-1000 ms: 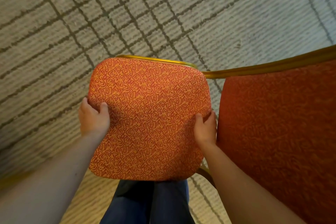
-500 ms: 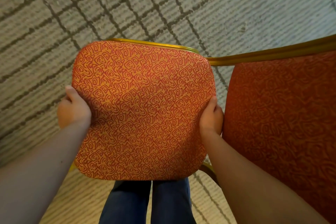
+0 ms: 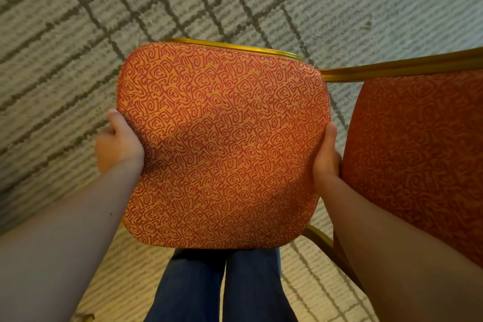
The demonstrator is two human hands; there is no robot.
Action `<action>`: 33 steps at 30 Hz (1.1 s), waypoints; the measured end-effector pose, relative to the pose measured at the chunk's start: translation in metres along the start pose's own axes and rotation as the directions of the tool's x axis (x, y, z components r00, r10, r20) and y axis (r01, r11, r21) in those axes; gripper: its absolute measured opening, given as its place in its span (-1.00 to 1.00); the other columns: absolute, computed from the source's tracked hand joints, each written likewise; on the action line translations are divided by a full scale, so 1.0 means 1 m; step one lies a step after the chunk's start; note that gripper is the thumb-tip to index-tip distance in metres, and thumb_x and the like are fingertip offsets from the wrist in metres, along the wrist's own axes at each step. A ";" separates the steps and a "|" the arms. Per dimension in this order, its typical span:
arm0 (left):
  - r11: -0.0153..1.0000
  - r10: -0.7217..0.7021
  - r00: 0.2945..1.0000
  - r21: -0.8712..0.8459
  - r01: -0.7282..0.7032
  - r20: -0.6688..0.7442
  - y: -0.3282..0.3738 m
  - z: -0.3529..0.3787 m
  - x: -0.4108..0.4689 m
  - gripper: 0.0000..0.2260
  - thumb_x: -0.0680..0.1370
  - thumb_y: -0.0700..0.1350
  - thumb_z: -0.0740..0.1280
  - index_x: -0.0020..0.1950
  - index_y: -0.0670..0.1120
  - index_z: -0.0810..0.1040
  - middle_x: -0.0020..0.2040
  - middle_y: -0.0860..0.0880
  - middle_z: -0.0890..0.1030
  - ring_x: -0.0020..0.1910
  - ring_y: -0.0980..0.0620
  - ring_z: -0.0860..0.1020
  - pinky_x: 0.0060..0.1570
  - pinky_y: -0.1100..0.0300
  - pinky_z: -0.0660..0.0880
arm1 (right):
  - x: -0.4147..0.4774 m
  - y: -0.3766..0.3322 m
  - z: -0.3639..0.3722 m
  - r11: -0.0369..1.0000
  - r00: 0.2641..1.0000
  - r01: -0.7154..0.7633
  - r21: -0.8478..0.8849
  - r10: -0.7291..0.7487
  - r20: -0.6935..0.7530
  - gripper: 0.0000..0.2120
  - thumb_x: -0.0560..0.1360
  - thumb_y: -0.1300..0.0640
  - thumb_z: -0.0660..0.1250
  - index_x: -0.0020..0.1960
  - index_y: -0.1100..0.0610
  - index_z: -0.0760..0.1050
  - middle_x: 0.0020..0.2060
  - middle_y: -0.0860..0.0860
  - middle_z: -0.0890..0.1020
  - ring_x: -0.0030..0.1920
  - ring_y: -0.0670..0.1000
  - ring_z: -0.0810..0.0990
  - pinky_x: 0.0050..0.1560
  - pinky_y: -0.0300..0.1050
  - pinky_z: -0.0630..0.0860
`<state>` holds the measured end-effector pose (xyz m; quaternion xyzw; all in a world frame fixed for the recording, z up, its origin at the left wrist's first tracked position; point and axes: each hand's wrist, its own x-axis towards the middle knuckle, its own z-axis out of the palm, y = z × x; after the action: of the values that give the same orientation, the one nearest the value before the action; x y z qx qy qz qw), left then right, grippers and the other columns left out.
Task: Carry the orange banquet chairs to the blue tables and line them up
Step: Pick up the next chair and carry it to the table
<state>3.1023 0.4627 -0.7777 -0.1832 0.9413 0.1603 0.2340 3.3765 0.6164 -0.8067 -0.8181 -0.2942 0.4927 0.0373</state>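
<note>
The biggest thing I see on my feed is the carpet [image 3: 78, 34], pale grey with a grid of dark broken lines, running under everything.

Over it, in the middle of the view, is the chair [image 3: 222, 144]. I am looking straight down on its padded seat, a rounded square of orange cloth covered in a tight red pattern of squiggles and small spirals. A shiny gold metal frame [image 3: 230, 46] shows as a thin band along the far edge. I cannot see its legs, so I cannot tell whether it stands on the carpet or hangs above it.

Just beside it on the right is a second chair [image 3: 418, 159], the same cloth but in shadow and darker red, with a gold bar along its top edge. The two are very close, with only the right hand between them.

Blue jeans [image 3: 222, 287] show below the near edge of the seat.

My left hand [image 3: 119, 148] grasps the left edge of the seat, thumb on top. My right hand [image 3: 325, 159] grasps the right edge, thumb lying along the rim. On both, the fingers wrap under the padding, out of sight.
</note>
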 end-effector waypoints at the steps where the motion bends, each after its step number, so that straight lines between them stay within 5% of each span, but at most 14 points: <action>1: 1.000 -0.016 1.000 -0.003 0.016 0.001 0.000 0.001 0.002 -0.36 0.60 0.27 -0.01 0.19 -0.26 0.53 0.24 -0.32 0.52 0.18 -0.31 0.48 0.13 -0.04 0.37 | 0.000 -0.001 -0.001 1.000 1.000 -0.012 0.003 0.012 0.015 -0.44 0.49 -0.45 0.04 -0.06 -0.02 0.54 -0.16 -0.06 0.58 -0.16 0.00 0.53 0.06 -0.04 0.45; 10: 0.989 -0.114 0.979 -0.069 0.127 0.171 0.003 -0.004 0.010 -0.34 0.58 0.30 0.00 0.36 -0.22 0.43 0.35 -0.22 0.45 0.28 -0.22 0.43 0.19 0.01 0.34 | 0.001 -0.003 -0.004 0.998 0.989 -0.033 0.051 0.025 0.149 -0.47 0.52 -0.41 0.01 0.11 -0.06 0.51 -0.08 -0.03 0.60 -0.14 -0.07 0.54 0.02 -0.08 0.42; 16: 0.989 -0.114 0.966 -0.068 0.133 0.234 0.001 -0.004 0.015 -0.33 0.57 0.32 -0.02 0.39 -0.17 0.42 0.35 -0.19 0.45 0.28 -0.17 0.43 0.11 0.06 0.32 | 0.000 -0.003 -0.006 0.996 0.973 -0.032 0.085 0.011 0.232 -0.47 0.56 -0.36 -0.04 0.21 -0.06 0.49 -0.11 -0.09 0.61 -0.11 -0.09 0.56 -0.19 -0.16 0.45; 29: 0.998 -0.028 0.981 -0.058 0.040 0.191 0.008 -0.036 -0.014 -0.31 0.59 0.30 -0.07 0.37 -0.21 0.44 0.36 -0.24 0.45 0.30 -0.24 0.42 0.26 0.00 0.32 | -0.027 -0.019 -0.036 0.999 0.965 -0.012 0.032 0.003 0.261 -0.48 0.48 -0.46 -0.01 -0.05 -0.14 0.54 0.03 -0.02 0.64 0.00 -0.02 0.58 0.04 -0.05 0.48; 33: 0.998 -0.001 0.979 -0.067 0.014 0.203 0.025 -0.063 -0.038 -0.31 0.59 0.30 -0.08 0.38 -0.21 0.42 0.37 -0.24 0.43 0.31 -0.24 0.41 0.26 -0.01 0.31 | -0.050 -0.042 -0.059 1.000 0.969 0.010 0.030 -0.017 0.246 -0.45 0.48 -0.46 0.00 0.03 -0.09 0.54 0.06 0.01 0.62 0.02 0.01 0.57 0.10 -0.04 0.46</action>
<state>3.0989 0.4706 -0.7004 -0.1774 0.9058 0.2093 0.3229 3.3902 0.6388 -0.7227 -0.7481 -0.2948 0.5943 0.0154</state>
